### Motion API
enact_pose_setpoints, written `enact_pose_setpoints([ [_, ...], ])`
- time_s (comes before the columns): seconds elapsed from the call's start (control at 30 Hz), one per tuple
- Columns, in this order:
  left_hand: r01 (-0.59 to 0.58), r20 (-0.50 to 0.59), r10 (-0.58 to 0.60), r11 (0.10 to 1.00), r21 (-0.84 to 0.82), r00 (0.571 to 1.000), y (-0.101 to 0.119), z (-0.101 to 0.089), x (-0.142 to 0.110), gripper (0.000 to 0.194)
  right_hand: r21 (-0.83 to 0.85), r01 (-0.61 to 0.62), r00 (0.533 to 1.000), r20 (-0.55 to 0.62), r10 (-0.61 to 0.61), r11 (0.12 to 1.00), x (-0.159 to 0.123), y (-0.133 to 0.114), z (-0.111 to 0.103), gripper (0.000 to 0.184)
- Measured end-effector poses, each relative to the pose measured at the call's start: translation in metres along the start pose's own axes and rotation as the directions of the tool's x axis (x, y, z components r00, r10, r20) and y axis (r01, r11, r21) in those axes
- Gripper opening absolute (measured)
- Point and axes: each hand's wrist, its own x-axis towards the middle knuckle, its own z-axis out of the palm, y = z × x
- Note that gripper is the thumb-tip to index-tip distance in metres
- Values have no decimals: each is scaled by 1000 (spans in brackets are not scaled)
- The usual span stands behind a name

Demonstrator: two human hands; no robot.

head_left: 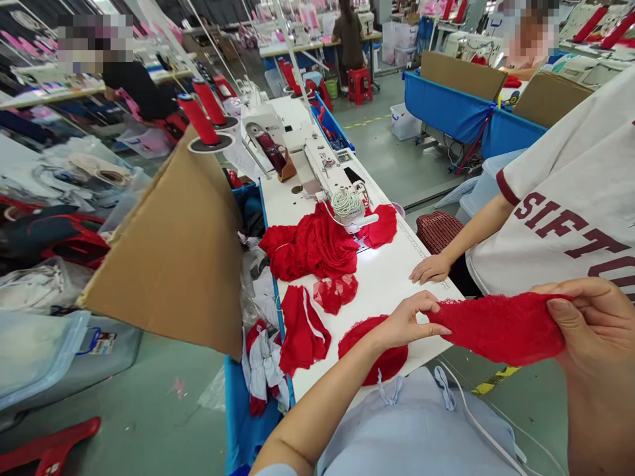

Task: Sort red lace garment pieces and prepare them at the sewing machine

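Note:
Between both hands a piece of red lace fabric (501,329) is stretched out, past the table's near right edge. My left hand (409,320) pinches its left end between thumb and fingers. At the other end my right hand (595,320) grips the lace, thumb on top. Under my left forearm lies a rounded red fabric piece (370,337) on the white sewing table (381,277). Further left are red pieces with a white strip (302,330) and a small red patterned piece (337,292). A crumpled heap of red lace (317,244) sits by the sewing machine (342,192).
A co-worker in a white shirt (560,192) stands at the right, one hand (430,268) flat on the table edge. A cardboard sheet (173,258) rises on the left, near red thread cones (198,119). A blue cloth trough (258,410) with fabric runs along the table's left side.

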Motion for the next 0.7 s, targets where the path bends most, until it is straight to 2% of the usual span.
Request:
enact_pose_setpoints([
  [0.17, -29, -100, 21, 996, -79, 995, 5, -3, -5, 32, 58, 1, 999, -50, 2, 998, 2, 4, -19, 34],
  [0.3, -39, -194, 30, 998, -44, 981, 12, -2, -10, 32, 101, -15, 1000, -13, 17, 995, 6, 19, -40, 32],
  [0.4, -27, -258, 13, 998, -48, 966, 16, 0, -11, 33, 82, -30, 999, -35, 33, 996, 7, 27, -50, 33],
  [0.53, -29, -294, 13, 998, -49, 956, 20, 2, -12, 30, 83, -61, 992, -107, 70, 995, 3, 30, -51, 33],
  [0.7, -75, -273, 79, 997, 27, 959, 27, 0, -10, 23, 111, -75, 988, -124, 89, 991, 0, 29, -48, 37],
])
